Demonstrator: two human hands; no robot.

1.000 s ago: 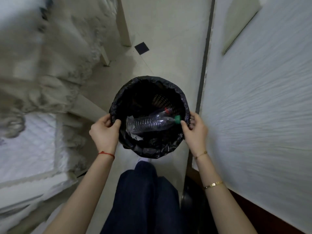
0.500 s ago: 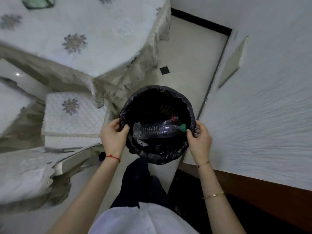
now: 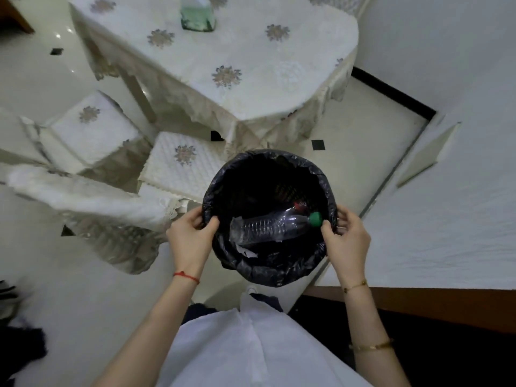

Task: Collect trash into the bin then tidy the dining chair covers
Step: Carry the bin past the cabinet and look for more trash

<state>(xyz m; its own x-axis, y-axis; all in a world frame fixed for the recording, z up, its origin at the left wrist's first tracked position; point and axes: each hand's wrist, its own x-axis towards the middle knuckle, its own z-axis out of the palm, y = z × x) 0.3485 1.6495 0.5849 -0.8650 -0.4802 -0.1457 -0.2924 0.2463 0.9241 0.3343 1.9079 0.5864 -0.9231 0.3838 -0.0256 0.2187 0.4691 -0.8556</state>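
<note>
A round bin (image 3: 251,169) lined with a black bag hangs above the floor in front of me. My left hand (image 3: 190,241) grips its left rim and my right hand (image 3: 344,241) grips its right rim. Inside lie a clear plastic bottle (image 3: 268,227) with a green cap, a second bottle with a red cap (image 3: 300,205) behind it, and scraps of white paper. Two dining chairs stand to the left, each with a white quilted seat cover (image 3: 178,166), and the nearer chair's back cover (image 3: 92,196) lies rumpled.
A dining table (image 3: 223,46) under a white embroidered cloth stands ahead, with a green glass item (image 3: 196,19) on it. A white wall (image 3: 446,191) with a dark skirting runs close on the right. Dark objects (image 3: 16,339) lie on the pale tiled floor at the lower left.
The view has lifted from the floor to the table and chairs. The bin stays held by both hands at its rim, with the bottles inside unchanged.
</note>
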